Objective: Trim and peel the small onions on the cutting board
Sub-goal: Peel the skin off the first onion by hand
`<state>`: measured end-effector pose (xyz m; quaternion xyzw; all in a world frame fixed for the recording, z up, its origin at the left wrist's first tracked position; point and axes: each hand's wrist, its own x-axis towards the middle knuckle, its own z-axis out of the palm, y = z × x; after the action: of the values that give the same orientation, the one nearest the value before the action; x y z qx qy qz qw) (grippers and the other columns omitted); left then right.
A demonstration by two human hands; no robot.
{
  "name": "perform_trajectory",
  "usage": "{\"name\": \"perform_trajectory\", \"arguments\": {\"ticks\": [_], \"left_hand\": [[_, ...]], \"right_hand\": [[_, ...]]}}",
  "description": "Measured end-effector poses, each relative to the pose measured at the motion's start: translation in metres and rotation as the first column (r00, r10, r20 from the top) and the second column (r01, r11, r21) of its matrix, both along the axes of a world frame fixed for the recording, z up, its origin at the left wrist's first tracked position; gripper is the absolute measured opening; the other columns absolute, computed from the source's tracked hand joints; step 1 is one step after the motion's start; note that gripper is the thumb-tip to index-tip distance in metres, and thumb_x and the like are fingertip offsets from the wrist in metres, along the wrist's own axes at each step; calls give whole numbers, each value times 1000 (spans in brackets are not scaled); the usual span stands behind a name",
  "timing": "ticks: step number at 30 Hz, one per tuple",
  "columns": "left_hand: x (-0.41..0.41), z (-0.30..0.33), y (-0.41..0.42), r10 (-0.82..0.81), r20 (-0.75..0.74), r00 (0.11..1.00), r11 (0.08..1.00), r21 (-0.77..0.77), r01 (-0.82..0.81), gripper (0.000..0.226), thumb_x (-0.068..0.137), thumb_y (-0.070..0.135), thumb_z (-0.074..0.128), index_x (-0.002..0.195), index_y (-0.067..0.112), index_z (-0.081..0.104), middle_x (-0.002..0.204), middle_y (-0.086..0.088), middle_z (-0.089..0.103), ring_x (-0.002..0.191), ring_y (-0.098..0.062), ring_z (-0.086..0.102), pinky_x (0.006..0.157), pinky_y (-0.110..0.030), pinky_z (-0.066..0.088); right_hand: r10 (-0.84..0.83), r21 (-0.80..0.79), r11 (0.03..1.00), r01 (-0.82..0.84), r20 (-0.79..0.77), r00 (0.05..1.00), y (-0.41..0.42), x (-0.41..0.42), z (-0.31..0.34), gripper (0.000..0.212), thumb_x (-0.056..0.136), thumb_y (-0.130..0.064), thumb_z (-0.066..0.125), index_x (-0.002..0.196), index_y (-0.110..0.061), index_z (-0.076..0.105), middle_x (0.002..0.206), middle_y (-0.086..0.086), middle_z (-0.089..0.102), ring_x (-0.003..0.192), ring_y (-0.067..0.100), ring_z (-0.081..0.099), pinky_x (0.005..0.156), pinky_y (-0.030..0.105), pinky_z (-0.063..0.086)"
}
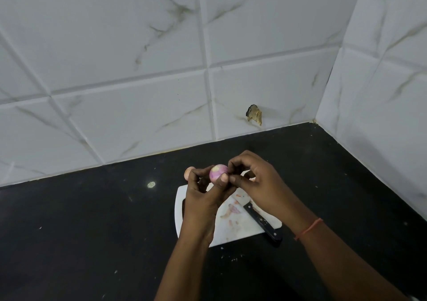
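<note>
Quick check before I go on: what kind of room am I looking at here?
Most likely a home kitchen corner: a black countertop against marbled white wall tiles, with a white cutting board, a black-handled knife and a small onion being peeled.

A single head-worn wide-angle camera looked forward and steeply down into a tiled corner, with the wall [138, 69] filling the upper frame and the counter [80, 231] the lower. Both hands, left [204, 199] and right [256, 180], met close below the lens above the board [235, 229], forearms entering from the bottom edge. Straight tile lines bowed outward toward the edges.
</note>
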<state>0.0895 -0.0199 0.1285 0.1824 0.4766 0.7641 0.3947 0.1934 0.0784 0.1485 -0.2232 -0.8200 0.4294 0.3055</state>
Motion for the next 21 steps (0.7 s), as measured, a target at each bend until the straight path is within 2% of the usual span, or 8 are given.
{"name": "perform_trajectory", "arguments": {"ticks": [3,6,9,12,14,16,19,21], "left_hand": [[4,2,2,-36,168,985,999,28,31,33,74,18,75,104,12,61,107,-13,70,103,-29,72,92,-42,57],[6,3,2,-76,334,939,997,35,68,50,78,23,69,121,0,57,99,-14,74,100,-26,74,87,-35,61],[5,3,3,-106,428,898,994,37,99,39,86,28,65,113,0,63,109,-21,71,100,-25,73,82,-33,61],[6,6,4,-100,468,878,994,5,111,38,94,33,57,108,-2,65,109,-23,72,94,-24,75,72,-29,62],[7,6,6,-88,472,877,994,-17,109,40,99,36,51,106,-1,65,98,-17,75,83,-20,76,66,-27,61],[9,6,8,-76,460,884,993,-48,110,43,102,40,46,104,2,66,90,-13,75,76,-17,75,63,-25,60],[10,3,13,-43,475,879,994,-70,87,47,101,42,46,102,0,67,81,-11,72,66,-14,70,58,-23,57],[9,1,15,-32,502,864,994,-71,78,50,100,43,47,108,-3,65,82,-12,70,66,-14,67,57,-23,57]], "right_hand": [[4,4,1000,-4,-9,1000,1,-1,-2,17,88,-8,66,92,-24,60,92,-13,56,91,5,58,78,14,47],[15,74,997,-14,-12,1000,1,-2,-4,16,89,-7,64,91,-22,59,92,-13,54,90,6,58,79,18,49],[44,134,990,-36,-58,997,3,-2,-7,13,89,-4,63,91,-16,59,94,-10,54,91,13,59,82,27,52],[65,132,990,-49,-125,990,5,1,-12,14,87,-1,64,91,-13,59,95,-7,57,93,18,60,81,27,52],[56,22,998,-53,-191,980,3,1,-15,15,87,0,62,91,-15,59,97,-5,62,96,20,62,81,26,52],[14,-212,974,-79,-292,956,-1,1,-18,16,88,2,59,90,-13,58,98,3,68,98,23,65,82,32,56],[-120,-485,869,-97,-396,910,-4,-2,-20,15,90,8,57,87,-7,54,91,12,70,87,23,68,72,32,56],[-186,-598,791,-128,-436,881,-4,-4,-20,14,91,6,55,87,-7,54,85,15,67,76,23,64,66,30,53]]}}
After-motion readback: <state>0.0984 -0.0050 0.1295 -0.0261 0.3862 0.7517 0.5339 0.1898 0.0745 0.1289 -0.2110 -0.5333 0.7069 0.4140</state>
